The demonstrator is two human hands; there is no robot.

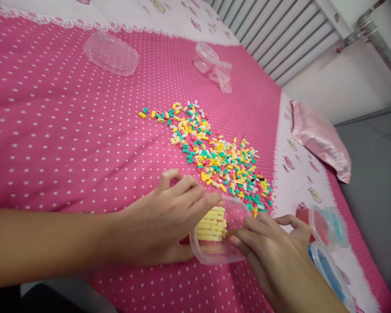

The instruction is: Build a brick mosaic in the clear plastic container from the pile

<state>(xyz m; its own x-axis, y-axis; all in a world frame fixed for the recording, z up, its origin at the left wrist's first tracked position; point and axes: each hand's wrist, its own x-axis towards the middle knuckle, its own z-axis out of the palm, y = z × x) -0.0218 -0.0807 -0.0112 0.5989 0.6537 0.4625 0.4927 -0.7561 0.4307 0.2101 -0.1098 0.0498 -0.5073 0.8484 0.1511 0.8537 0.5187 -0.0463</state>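
Note:
A small clear plastic container [226,254] lies tilted on the pink dotted bedspread [68,130], with a stack of yellow mini bricks [211,224] inside. My left hand [163,221] curls round its left side, fingers over the rim. My right hand [273,252] rests against its right side, fingertips reaching into the opening near the yellow bricks. Just beyond lies a spread pile of small bricks [215,152] in yellow, green, pink and white.
A clear lid [111,53] and small clear tubs [215,65] lie farther up the bed. Two more containers, one with red contents [322,224] and one blue [329,269], sit at the right. A pink satin pillow [319,139] lies by the bed's edge.

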